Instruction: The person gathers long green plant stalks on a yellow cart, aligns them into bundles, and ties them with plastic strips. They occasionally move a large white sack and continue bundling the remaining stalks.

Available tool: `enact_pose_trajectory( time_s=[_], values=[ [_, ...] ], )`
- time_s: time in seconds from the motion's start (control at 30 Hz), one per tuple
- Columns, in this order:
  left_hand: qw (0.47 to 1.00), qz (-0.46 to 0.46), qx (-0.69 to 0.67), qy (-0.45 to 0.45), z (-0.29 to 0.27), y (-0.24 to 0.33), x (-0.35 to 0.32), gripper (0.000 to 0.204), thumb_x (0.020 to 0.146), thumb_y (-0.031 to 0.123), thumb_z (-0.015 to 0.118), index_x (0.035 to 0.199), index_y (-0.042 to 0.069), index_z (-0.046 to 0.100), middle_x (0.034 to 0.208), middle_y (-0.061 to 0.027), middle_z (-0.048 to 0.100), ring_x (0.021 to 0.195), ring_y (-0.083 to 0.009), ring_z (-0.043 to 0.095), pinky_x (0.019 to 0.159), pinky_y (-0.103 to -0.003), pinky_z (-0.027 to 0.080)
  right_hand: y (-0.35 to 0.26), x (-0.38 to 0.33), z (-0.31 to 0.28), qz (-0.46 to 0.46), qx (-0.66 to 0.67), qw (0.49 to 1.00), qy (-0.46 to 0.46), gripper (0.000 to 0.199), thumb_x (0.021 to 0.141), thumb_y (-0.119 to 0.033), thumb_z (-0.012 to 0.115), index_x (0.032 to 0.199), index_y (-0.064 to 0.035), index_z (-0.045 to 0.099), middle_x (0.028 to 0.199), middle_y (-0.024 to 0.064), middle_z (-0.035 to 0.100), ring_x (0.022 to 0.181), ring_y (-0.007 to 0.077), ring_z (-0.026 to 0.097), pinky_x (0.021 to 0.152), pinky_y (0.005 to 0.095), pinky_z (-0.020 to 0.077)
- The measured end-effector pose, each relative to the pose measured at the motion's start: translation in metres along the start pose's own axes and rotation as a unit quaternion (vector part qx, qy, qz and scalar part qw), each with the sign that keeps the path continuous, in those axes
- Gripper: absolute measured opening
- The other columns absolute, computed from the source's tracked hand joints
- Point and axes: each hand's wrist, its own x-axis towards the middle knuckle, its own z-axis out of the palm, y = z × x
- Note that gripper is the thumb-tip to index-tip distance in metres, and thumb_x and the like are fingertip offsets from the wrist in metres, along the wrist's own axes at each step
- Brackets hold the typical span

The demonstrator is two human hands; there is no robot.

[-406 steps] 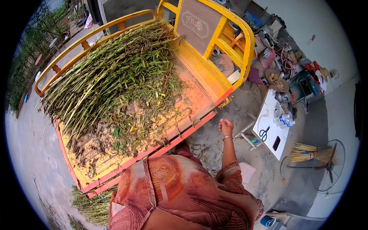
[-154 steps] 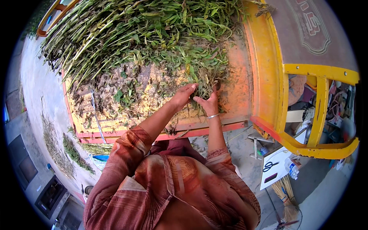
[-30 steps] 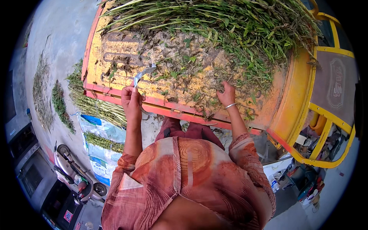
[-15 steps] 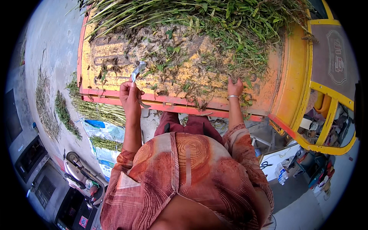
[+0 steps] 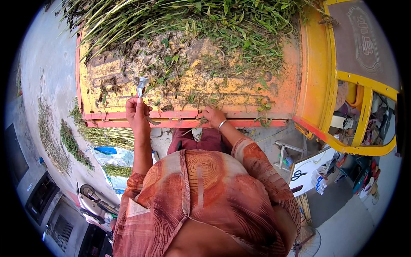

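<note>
My left hand (image 5: pixel 138 112) is closed round a small tool (image 5: pixel 142 87) with a shiny silvery end pointing up and a curved grey piece showing below the fingers. It is held above the near left part of the yellow truck bed (image 5: pixel 102 68). My right hand (image 5: pixel 213 117), with a bracelet at the wrist, is low at the bed's near red edge (image 5: pixel 252 123). Its fingers are curled on dry plant debris (image 5: pixel 204 121), partly hidden by the hand. Withered leaves and soil (image 5: pixel 171 70) are scattered over the bed.
Cut green leafy stalks (image 5: pixel 205 21) lie across the bed's far side. A yellow frame (image 5: pixel 361 115) rises at right. Below it, a white board (image 5: pixel 314 165) carries black scissors (image 5: pixel 299 174) beside a plastic bottle (image 5: pixel 319 182). More stalks (image 5: pixel 109 137) and a scooter (image 5: pixel 92 205) are at left.
My right hand has moved left and nearer along the bed to its front edge, where fewer plant bits lie now. My left hand still grips the tool. The whole view has shifted slightly.
</note>
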Motion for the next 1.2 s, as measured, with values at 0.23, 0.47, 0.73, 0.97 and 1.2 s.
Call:
enact_pose_trajectory(
  time_s=[0.23,0.47,0.73,0.97,1.2],
  values=[
    [1.000,0.011,0.004,-0.005,0.018,0.002,-0.004,0.009,0.092,0.014,0.054,0.087,0.009,0.049,0.063,0.0027,0.047,0.051,-0.0038,0.038,0.056,-0.023,0.045,0.090,-0.087,-0.095,0.431,0.008,0.834,0.345,0.035,0.065,-0.011,0.070,0.095,0.0034,0.057,0.107,0.0138,0.052,0.097,0.0302,0.053,0.078,0.0384,0.0460],
    [0.993,0.094,0.001,-0.066,0.066,0.053,0.025,0.008,0.092,0.016,0.054,0.088,0.010,0.051,0.059,0.0033,0.044,0.048,-0.0042,0.038,0.057,-0.023,0.045,0.140,-0.108,-0.072,0.523,-0.079,0.810,0.252,0.042,0.064,-0.012,0.072,0.102,0.0028,0.060,0.117,0.0190,0.054,0.103,0.0339,0.055,0.084,0.0413,0.0471],
    [0.974,0.210,0.011,-0.085,0.116,0.080,0.027,0.009,0.093,0.013,0.052,0.086,0.008,0.049,0.061,0.0020,0.047,0.052,-0.0050,0.043,0.057,-0.022,0.045,0.124,-0.180,-0.140,0.404,0.083,0.770,0.487,0.029,0.062,-0.005,0.069,0.089,-0.0001,0.060,0.082,0.0144,0.063,0.072,0.0279,0.062,0.067,0.0368,0.0487],
    [0.988,-0.106,0.100,-0.047,0.080,-0.135,0.046,0.015,0.085,0.009,0.060,0.081,0.006,0.047,0.064,-0.0025,0.052,0.040,-0.0093,0.044,0.038,-0.025,0.040,0.044,-0.345,-0.071,0.612,-0.152,0.766,-0.123,0.063,0.058,-0.033,0.078,0.108,-0.0017,0.056,0.103,0.0235,0.057,0.097,0.0370,0.056,0.083,0.0425,0.0468],
    [0.973,-0.219,0.070,-0.030,0.063,-0.153,0.028,0.014,0.089,0.010,0.054,0.080,0.007,0.044,0.082,-0.0121,0.064,0.050,-0.0082,0.043,0.042,-0.026,0.039,0.130,-0.163,-0.093,0.399,0.189,0.897,0.033,0.041,0.073,-0.036,0.074,0.092,-0.0008,0.065,0.082,0.0124,0.065,0.075,0.0228,0.064,0.066,0.0307,0.0518]
  ],
)
